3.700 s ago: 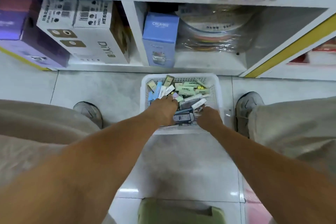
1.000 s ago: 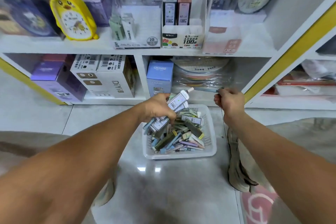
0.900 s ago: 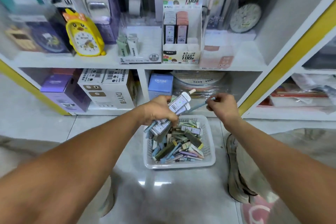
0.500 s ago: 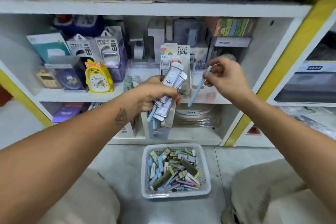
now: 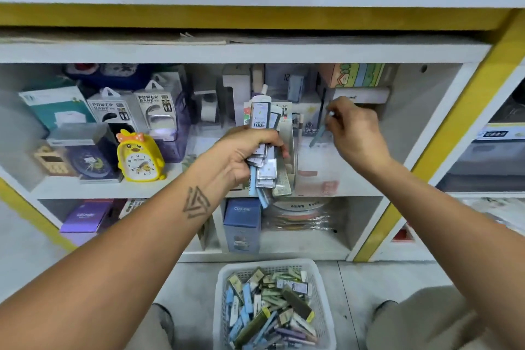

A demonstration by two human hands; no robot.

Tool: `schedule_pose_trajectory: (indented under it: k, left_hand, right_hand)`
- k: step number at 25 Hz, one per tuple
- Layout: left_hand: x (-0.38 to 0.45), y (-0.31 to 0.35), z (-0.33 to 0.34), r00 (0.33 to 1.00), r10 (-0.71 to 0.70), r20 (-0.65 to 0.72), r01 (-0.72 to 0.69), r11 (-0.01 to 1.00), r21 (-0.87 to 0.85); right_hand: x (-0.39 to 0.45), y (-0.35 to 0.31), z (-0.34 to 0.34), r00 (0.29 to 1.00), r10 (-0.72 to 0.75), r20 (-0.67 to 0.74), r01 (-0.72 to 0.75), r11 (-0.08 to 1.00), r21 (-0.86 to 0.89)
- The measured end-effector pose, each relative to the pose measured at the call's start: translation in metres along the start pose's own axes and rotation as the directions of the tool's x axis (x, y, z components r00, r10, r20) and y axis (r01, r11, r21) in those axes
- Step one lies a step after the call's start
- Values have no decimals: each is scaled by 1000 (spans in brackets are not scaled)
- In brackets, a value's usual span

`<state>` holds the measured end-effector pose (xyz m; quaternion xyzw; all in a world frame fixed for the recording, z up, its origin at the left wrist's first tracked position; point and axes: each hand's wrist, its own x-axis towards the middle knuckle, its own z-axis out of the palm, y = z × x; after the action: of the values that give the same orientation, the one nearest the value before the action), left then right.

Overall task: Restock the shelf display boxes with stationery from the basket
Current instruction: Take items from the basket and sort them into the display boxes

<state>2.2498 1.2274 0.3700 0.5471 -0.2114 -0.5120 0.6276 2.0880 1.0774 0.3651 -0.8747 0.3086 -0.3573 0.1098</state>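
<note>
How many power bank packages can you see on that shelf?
2, side by side on the middle shelf's left half: one power bank package behind the yellow duck clock, another just right. More may be hidden behind.

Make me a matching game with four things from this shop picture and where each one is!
Things:
1. bundle of lead cases
2. thin blue stick
3. white basket
4. yellow duck clock

Places:
A. on the floor below the shelves
B. pinched in the right hand
C. standing on the shelf, at the left
D. gripped in the left hand

Pairs: 1-D, 2-B, 3-A, 4-C
</note>
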Motion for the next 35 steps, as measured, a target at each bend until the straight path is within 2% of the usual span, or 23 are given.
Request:
schedule_pose_trajectory:
  k: [8,20,24,28,31,33,35]
  left_hand:
    - [22,3,-10,999,-42,-15,42,999,-34]
    - [25,5,-7,998,-56,10,56,997,-53]
    - [22,6,-10,997,-74,34,76,995,-57]
    - [19,7,-11,996,-81,33,83,995,-62]
    - [16,6,-12,996,-81,49,84,994,-65]
    - [14,5,-12,993,-88,77,93,994,-62]
    - [13,4,-12,990,-95,104,101,993,-53]
  right_hand:
    - [17,3,26,996,-5,94,12,997,-70]
    - [28,6,32,997,-21,79,26,997,-74]
    - [27,9,35,988,7,156,0,999,-43]
    - [25,9,38,966,-25,257,68,985,-161]
    - [21,3,39,945,22,326,52,975,-215]
    - [20,-5,38,970,39,239,-6,990,-138]
    - [22,-16,36,975,131,178,-147,986,81]
